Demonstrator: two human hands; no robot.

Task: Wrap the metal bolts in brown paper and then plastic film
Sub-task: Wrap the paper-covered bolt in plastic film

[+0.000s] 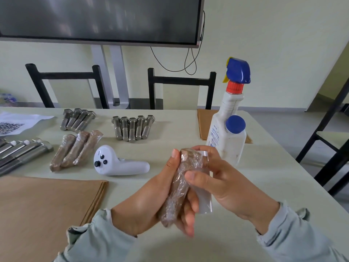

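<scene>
**Film going round the fourth bolt, both hands on the bundle**

At the far left edge, long bare steel rods are lying on the pale tabletop, with a stack of brown paper sheets spreading in front of them. Just behind, three finished brown-paper bundles glazed in plastic film are resting side by side, and two rows of bare grey hexagon-headed metal bolts are waiting further back. A white handheld controller is sitting between those bundles and the hands.

The left hand is cradling the brown paper-wrapped bolt, already skinned in clear film, its fingers curling round the lower half from behind and its thumb lying straight up along the left flank. The bundle's long axis is running nearly upright, leaning slightly away from the person, with the head end at the top. The right hand is closing in from the right, thumb pressing the film against the bundle's middle and fingers hooking over the top end. A small white roll of plastic film is standing just right of the bundle, seemingly held by that same hand, though blur is making the grip hard to read.

Both hands are touching the bundle, so the next turn of film probably depends on the left hand rotating it about that upright axis while the right is feeding film sideways. Behind the right hand a white spray bottle with a blue trigger is standing.
</scene>
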